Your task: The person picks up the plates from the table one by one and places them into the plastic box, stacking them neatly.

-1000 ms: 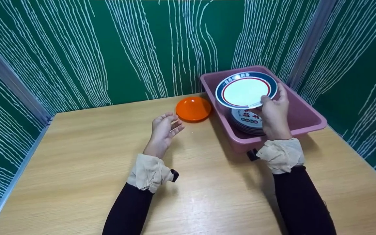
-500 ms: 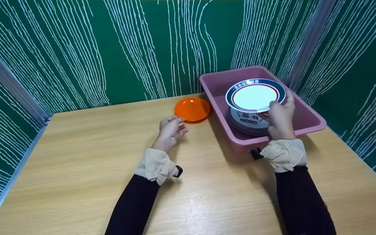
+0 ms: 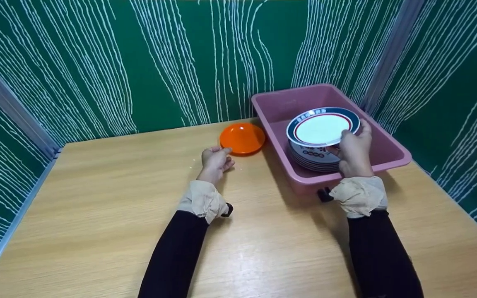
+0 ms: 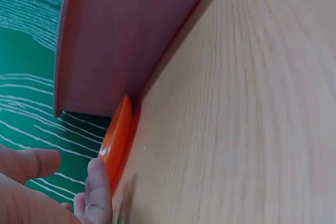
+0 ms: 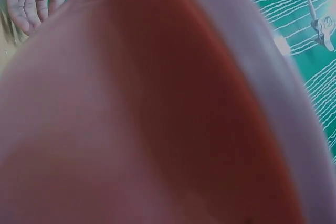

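My right hand (image 3: pixel 354 151) pinches the near right rim of a white plate with a blue and red border (image 3: pixel 323 127), thumb on top. The plate is tilted slightly, close over a stack of several printed plates (image 3: pixel 311 159) inside the pink basin (image 3: pixel 275 153). At the basin's left, an orange plate (image 3: pixel 242 138) lies on the table. My left hand (image 3: pixel 215 161) is at its near left rim; in the left wrist view, thumb and fingers (image 4: pixel 98 187) are apart, fingertips right by the orange plate (image 4: pixel 118 132). The basin's wall (image 5: pixel 79 119) fills most of the right wrist view.
A wooden table (image 3: pixel 118 215) carries everything. Green walls with white wavy lines (image 3: pixel 160 62) enclose its back and sides, and the basin stands near the back right corner. Tiny light specks lie on the table beside my left hand.
My right hand has lowered the blue-bordered plate and carried it slightly right, nearer the stack. My left hand has moved slightly closer to the orange plate's near rim.
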The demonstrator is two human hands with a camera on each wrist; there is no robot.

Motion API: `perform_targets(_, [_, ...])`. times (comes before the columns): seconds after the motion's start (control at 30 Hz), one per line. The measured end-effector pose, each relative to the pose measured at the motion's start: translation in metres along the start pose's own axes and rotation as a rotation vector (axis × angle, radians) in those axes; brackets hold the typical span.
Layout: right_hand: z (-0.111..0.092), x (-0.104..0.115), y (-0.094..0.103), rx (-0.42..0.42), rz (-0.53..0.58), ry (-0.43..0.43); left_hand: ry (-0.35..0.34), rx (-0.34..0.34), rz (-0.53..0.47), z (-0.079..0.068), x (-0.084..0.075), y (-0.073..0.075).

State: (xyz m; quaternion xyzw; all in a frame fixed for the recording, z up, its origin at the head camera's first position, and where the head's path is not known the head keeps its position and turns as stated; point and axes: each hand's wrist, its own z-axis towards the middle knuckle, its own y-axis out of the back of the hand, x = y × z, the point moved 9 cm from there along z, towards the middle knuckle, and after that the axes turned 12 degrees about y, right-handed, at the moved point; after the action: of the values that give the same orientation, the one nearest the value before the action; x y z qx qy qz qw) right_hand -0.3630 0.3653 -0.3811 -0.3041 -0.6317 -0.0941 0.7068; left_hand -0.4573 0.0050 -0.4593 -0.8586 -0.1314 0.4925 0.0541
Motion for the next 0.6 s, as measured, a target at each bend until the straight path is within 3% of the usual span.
perform_targets(0.33, [0.001,-0.005,0.0,-0.006,-0.071,-0.036,0.03,0.024,-0.054,0.016,0.003,-0.004])
perform_targets(0.6, [-0.002,-0.01,-0.003,0.049,-0.06,-0.038,-0.017,0.026,0.029,0.022,0.001,-0.011])
